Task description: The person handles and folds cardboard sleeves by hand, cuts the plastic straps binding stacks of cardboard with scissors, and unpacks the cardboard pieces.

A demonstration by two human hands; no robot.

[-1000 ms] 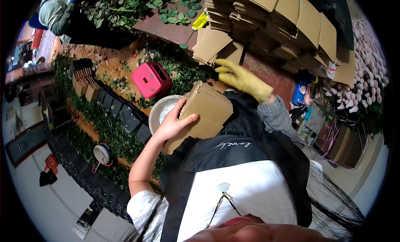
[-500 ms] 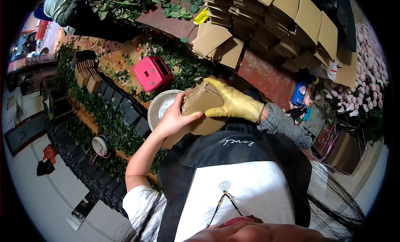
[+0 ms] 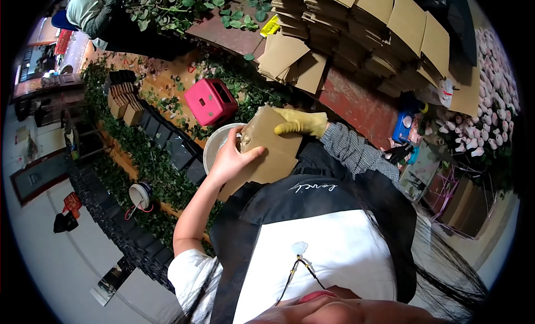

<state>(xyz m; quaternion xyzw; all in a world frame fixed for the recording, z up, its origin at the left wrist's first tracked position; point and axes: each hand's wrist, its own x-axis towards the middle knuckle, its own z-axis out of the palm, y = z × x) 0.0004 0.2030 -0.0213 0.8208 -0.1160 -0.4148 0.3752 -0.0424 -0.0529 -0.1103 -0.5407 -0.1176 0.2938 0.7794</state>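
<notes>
Head view, stool point(image 3: 209, 103), leaves point(image 3: 161, 175); bucket point(image 3: 209, 148) behind cardboard point(image 3: 274, 149)

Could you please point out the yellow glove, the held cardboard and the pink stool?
Yellow glove point(image 3: 305, 123): head view, its middle.
Held cardboard point(image 3: 275, 156): head view, flat face.
Pink stool point(image 3: 211, 104): head view, slotted face.

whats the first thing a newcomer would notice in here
Probably the bright pink stool among the leaves, beyond the left hand, then the yellow glove on the right hand, at the edge of the cardboard. The pale pink blooms massed at the picture's far right would likely catch the eye too.
</notes>
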